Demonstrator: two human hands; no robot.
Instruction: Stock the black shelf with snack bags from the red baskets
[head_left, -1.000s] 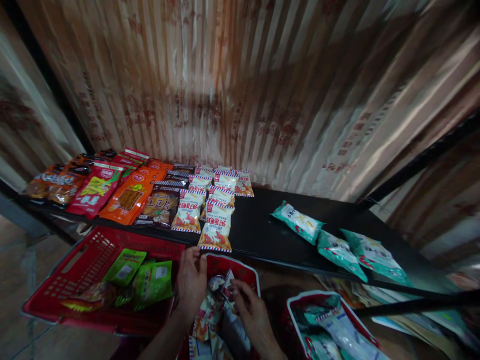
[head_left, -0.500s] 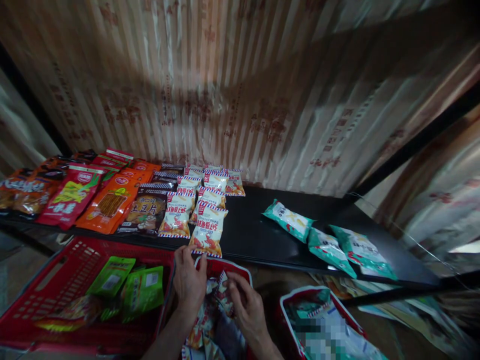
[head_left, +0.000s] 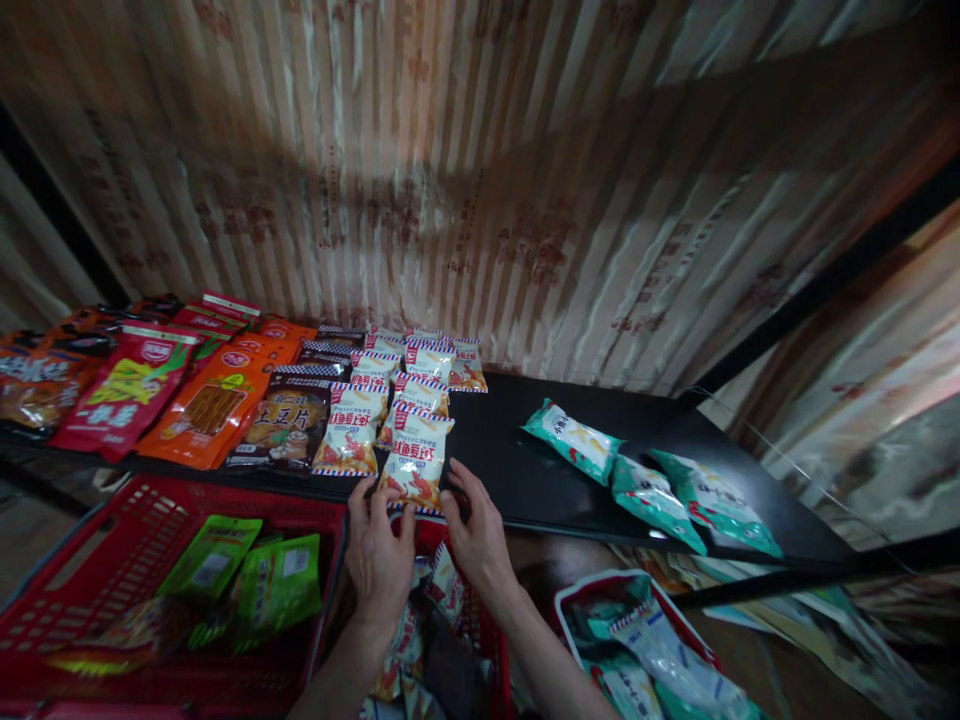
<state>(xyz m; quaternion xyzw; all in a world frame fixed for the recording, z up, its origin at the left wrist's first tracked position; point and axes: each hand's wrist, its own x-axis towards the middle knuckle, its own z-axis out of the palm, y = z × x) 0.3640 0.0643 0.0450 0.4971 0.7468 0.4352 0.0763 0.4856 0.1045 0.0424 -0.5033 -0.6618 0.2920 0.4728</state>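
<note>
At the shelf's front edge, my left hand (head_left: 380,550) has its thumb and fingers on the lower left edge of a white-and-orange snack bag (head_left: 417,450) with a striped border. My right hand (head_left: 478,530) is at that bag's lower right side, fingers spread and close to its edge. The bag lies face up against similar bags (head_left: 349,430) behind it and to its left. Under my hands stands a red basket (head_left: 501,650) holding more of these bags (head_left: 448,582), partly hidden by my wrists.
Rows of red, orange and brown snack packets (head_left: 202,410) line the left of the black shelf (head_left: 495,440). Several teal bags (head_left: 574,440) lie on its right. A red basket (head_left: 45,590) with green packets stands lower left; another basket (head_left: 564,620) holds teal bags lower right.
My right hand has risen from the basket to the right side of the front snack bag, leaving a small bag behind in the basket. My left hand stays at the bag's lower edge.
</note>
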